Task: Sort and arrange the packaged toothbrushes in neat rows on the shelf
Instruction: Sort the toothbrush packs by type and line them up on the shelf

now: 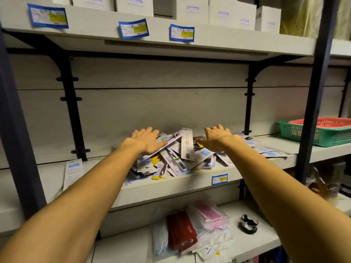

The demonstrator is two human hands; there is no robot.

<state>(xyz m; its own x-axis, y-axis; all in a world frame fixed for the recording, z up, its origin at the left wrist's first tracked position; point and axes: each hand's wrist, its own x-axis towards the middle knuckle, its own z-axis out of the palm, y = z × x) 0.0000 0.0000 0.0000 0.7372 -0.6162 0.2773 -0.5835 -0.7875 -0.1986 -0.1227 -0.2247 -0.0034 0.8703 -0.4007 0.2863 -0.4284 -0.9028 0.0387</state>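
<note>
A loose heap of packaged toothbrushes [176,158] lies jumbled on the middle shelf [171,184], cards pointing every way. My left hand [147,140] lies flat on the heap's left side, fingers spread and thumb on a pink-edged pack. My right hand [216,138] rests palm down on the heap's right side, its fingers reaching over the back. More packs [269,151] lie flat in a line to the right of the heap. A single blue-labelled pack [73,170] lies apart at the left of the shelf.
A green basket [303,135] with a red one inside stands at the shelf's right end. White boxes [191,11] fill the upper shelf. The lower shelf holds bagged masks [190,230] and a small black jar [249,223]. Dark uprights [315,92] frame the bay.
</note>
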